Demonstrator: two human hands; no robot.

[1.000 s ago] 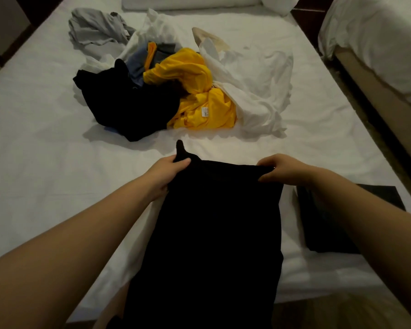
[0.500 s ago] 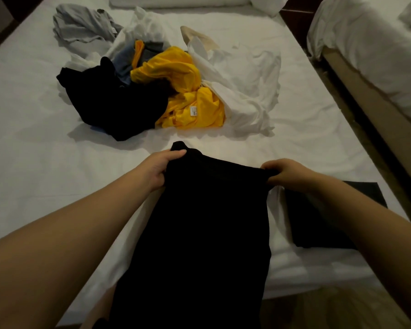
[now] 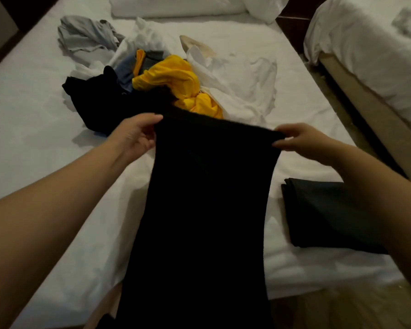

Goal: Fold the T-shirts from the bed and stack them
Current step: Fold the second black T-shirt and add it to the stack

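Observation:
A black T-shirt (image 3: 204, 210), folded into a long narrow strip, hangs from its top edge over the near part of the white bed (image 3: 33, 143). My left hand (image 3: 134, 135) pinches its top left corner and my right hand (image 3: 299, 141) pinches its top right corner. Behind it lies a loose pile: a black garment (image 3: 93, 103), a yellow shirt (image 3: 173, 79), white shirts (image 3: 242, 84), a blue piece (image 3: 126, 67) and a grey shirt (image 3: 86, 36). A folded dark T-shirt (image 3: 328, 214) lies flat at the bed's near right corner.
White pillows (image 3: 180, 5) lie at the head of the bed. A second bed with white bedding (image 3: 370, 51) stands to the right across a narrow floor gap (image 3: 356, 110). The bed's near edge runs just below the folded shirt.
Both hands have lifted the black T-shirt's top edge up and away from me, so it now covers the front of the pile. The grip on both corners is unchanged.

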